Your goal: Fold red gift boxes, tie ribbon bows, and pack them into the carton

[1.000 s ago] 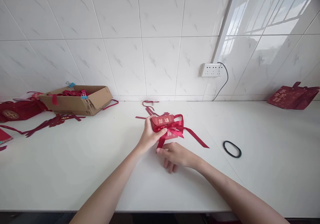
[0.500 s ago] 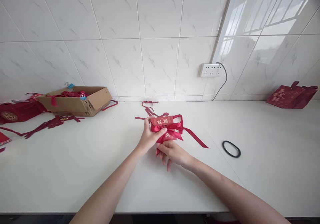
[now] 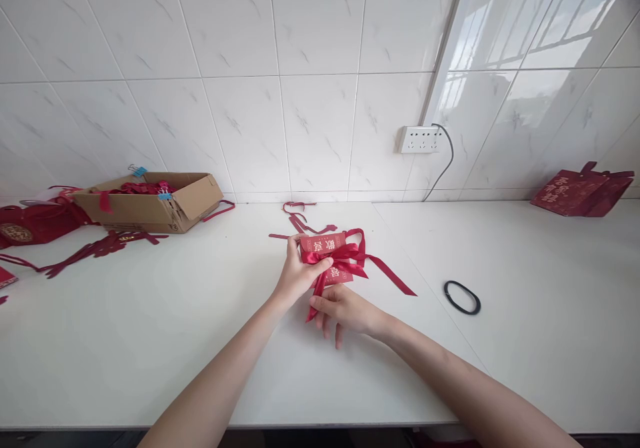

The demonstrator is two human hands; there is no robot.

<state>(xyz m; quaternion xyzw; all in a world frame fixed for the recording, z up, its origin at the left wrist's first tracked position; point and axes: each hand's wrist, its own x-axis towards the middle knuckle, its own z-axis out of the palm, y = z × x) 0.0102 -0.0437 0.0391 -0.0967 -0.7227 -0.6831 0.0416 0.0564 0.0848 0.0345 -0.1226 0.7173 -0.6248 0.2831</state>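
Observation:
A small red box (image 3: 340,240) with pale printed characters is held above the middle of the white table. A shiny red ribbon (image 3: 345,252) is tied round it in a bow, one long tail hanging to the right. My left hand (image 3: 303,268) grips the box from the left, thumb on the bow's knot. Below the box, my right hand (image 3: 345,308) pinches the other ribbon tail between thumb and forefinger, its remaining fingers hanging loosely.
An open cardboard box (image 3: 135,211) of red pieces stands at the back left, beside red bags (image 3: 40,225). Red strips (image 3: 300,225) lie behind my hands. To the right are a black ring (image 3: 463,298) and a red bag (image 3: 580,191). A socket strip (image 3: 419,139) is on the wall.
My right hand has moved slightly down and left along the lower ribbon tail, which now shows more of its length. My left hand keeps its hold on the box.

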